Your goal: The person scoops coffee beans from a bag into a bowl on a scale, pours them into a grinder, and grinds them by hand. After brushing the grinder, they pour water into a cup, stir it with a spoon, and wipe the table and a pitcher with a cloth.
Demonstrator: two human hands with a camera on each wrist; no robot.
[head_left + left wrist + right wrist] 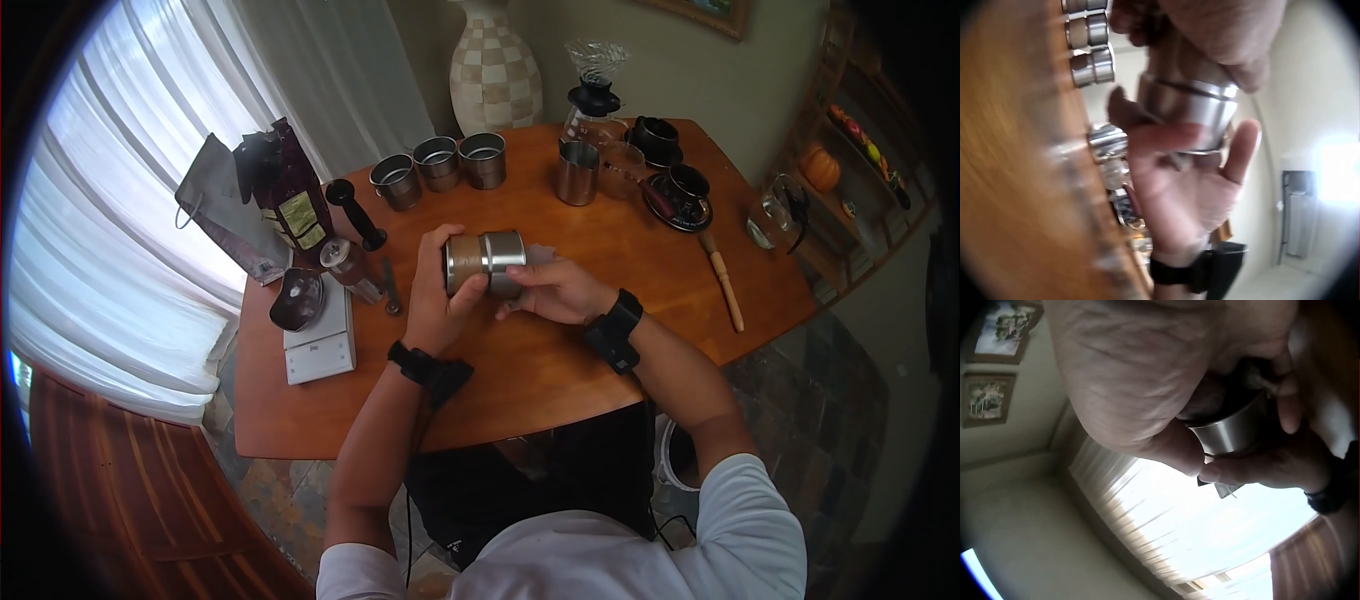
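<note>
Above the middle of the table, a steel cup with a brown band (468, 262) is held tipped on its side, its mouth toward the right. My left hand (437, 290) grips the banded end, the thumb lying along the near side. At the steel end, my right hand (557, 290) holds the cup with its thumb on the outer wall. The right wrist view shows the cup's shiny rim (1229, 430) close to the right palm, with its interior dark. A pale greyish scrap (541, 254) shows behind the right hand; its kind cannot be made out.
Three similar cups (437, 165) stand at the back. On the left are a white scale (320, 345), a dark bowl (298, 298), a grinder (350, 268) and bags (295, 205). A steel pitcher (578, 175), glass carafe (590, 125), dark cups (688, 185) and wooden-handled brush (722, 285) are right.
</note>
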